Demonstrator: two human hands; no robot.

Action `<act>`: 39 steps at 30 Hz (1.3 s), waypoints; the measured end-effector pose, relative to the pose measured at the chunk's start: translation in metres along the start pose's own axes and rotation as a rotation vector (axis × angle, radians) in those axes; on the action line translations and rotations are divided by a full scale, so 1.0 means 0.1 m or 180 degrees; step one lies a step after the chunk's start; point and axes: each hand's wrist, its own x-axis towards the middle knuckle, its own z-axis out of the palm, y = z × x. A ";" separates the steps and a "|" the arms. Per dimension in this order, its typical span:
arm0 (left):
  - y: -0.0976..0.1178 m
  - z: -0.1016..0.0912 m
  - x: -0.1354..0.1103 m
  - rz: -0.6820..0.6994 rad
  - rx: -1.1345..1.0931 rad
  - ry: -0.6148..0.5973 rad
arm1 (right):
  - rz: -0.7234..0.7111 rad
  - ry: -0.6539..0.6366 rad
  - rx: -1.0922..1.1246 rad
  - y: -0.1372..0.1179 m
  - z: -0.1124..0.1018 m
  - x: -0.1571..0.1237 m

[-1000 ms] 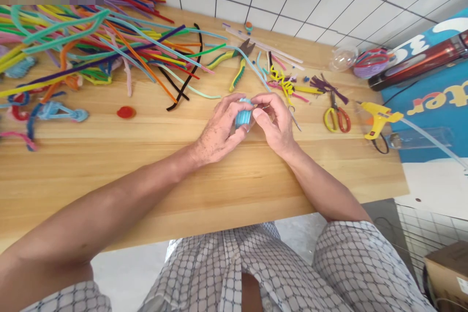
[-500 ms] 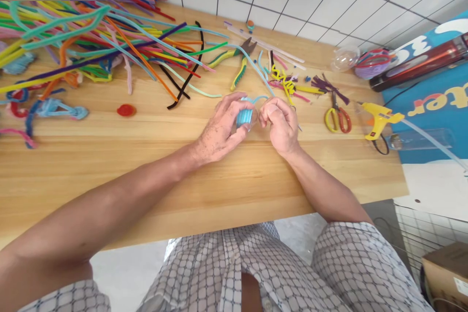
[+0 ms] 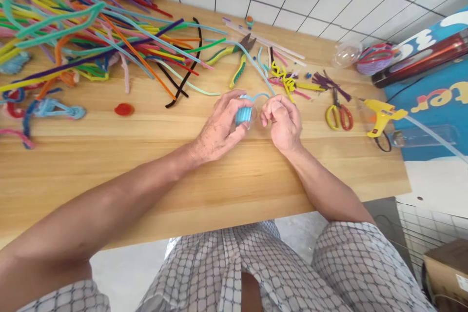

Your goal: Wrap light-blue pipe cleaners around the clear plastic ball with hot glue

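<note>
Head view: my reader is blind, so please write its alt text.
A person's left hand holds a ribbed blue piece at a wooden table, while a blue strand arches from it to the right hand. Colourful pipe cleaners are heaped at left; pliers lie beyond the hands, scissors and a yellow glue gun to the right.

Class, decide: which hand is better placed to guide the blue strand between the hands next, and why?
Probably the right hand: the blue strand leads to its curled grip, while the left hand is busy holding the ridged blue piece.
</note>
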 end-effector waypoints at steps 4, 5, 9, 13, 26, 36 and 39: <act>0.01 0.00 0.00 -0.0014 0.0045 -0.0012 | 0.0035 -0.0029 0.0108 0.01 -0.01 0.00; 0.01 0.00 0.00 -0.0026 0.0052 -0.0021 | 0.0079 -0.0045 0.0106 0.01 -0.02 0.00; 0.01 -0.01 0.00 -0.0058 0.0086 -0.0050 | 0.0303 0.0002 0.0092 0.01 -0.02 0.02; 0.01 -0.03 0.00 -0.0045 0.0054 -0.0092 | 0.0469 0.0016 0.0206 0.00 -0.02 0.06; 0.01 -0.03 0.01 0.0003 -0.0085 -0.0064 | -0.0906 0.0087 -0.1303 0.12 -0.10 -0.03; 0.02 -0.05 0.02 -0.0018 -0.0092 -0.0143 | -0.1046 -0.0276 -0.1676 0.13 -0.12 -0.05; 0.02 -0.05 0.02 0.0002 -0.0138 -0.0140 | -0.0986 -0.0317 -0.1585 0.15 -0.10 -0.06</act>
